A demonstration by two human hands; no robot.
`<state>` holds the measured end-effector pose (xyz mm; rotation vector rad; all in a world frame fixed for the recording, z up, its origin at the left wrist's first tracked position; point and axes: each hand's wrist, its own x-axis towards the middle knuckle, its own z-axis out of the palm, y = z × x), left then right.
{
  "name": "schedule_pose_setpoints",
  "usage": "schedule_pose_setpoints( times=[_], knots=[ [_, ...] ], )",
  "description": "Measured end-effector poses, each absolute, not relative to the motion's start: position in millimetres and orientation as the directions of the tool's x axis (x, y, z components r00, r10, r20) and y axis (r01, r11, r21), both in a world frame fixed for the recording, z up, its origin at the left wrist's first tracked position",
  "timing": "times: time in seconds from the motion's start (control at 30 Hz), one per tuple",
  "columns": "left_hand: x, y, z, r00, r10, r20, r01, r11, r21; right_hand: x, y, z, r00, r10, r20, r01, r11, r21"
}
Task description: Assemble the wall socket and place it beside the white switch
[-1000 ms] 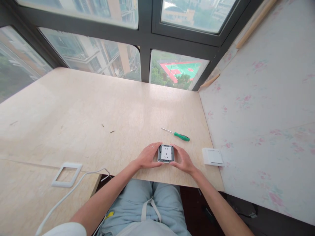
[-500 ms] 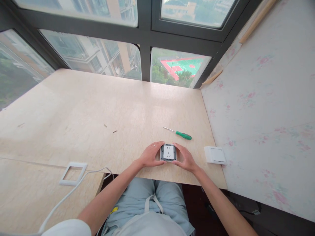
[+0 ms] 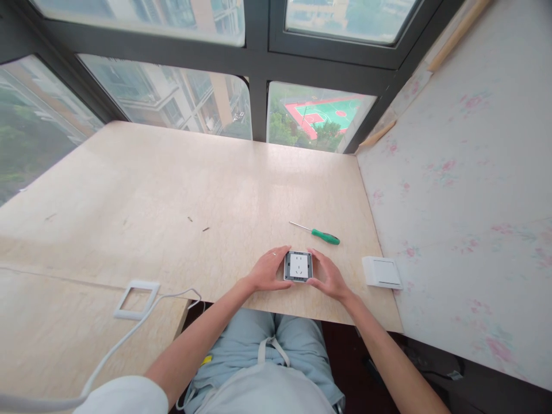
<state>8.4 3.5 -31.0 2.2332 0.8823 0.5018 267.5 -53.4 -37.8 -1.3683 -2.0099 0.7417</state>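
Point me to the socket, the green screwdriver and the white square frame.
Socket [image 3: 298, 266]: head view, middle of its white face.
Green screwdriver [image 3: 320, 234]: head view, on the handle, near the shaft end.
White square frame [image 3: 129, 315]: head view, on its near bar.

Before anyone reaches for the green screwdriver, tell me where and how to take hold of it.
Probably best by the green handle, from above and the near right, closing across its width: the screwdriver lies flat, thick handle toward the wall, thin shaft pointing left.

The socket [image 3: 298, 266] is white and dark grey.
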Motion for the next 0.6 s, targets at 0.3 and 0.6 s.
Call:
schedule_pose_setpoints(
  times=[0.3, 0.6],
  knots=[
    [12.4, 2.9, -36.6, 0.685, 0.720, 0.112, 0.431, -0.524, 0.734, 259.4, -42.7, -34.0, 0.020, 0.991, 0.131, 0.309, 0.118, -0.944],
    [15.5, 2.1, -43.2, 0.675, 0.719, 0.167, 0.416, -0.558, 0.718, 179.3, 13.8, 15.8, 0.107, 0.956, 0.272, 0.429, 0.203, -0.880]
  ],
)
